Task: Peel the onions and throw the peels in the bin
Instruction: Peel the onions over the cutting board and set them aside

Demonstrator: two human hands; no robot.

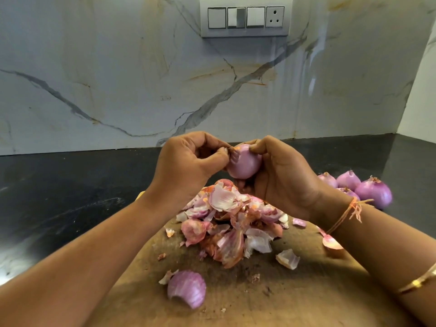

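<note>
My right hand [280, 175] cups a pale purple onion [244, 165] above the wooden cutting board [295, 298], fingers curled round it. My left hand [188, 166] pinches a strip of dry skin at the onion's top end. Under both hands lies a heap of pink and white peels [231, 223]. A large curved purple peel [186, 289] lies alone near the board's front. No bin is in view.
Several peeled onions [368, 188] sit on the black counter [59, 185] to the right, behind my right wrist. A marble backsplash with a switch panel [245, 17] rises behind the counter. Loose peel scraps [287, 258] lie scattered on the board.
</note>
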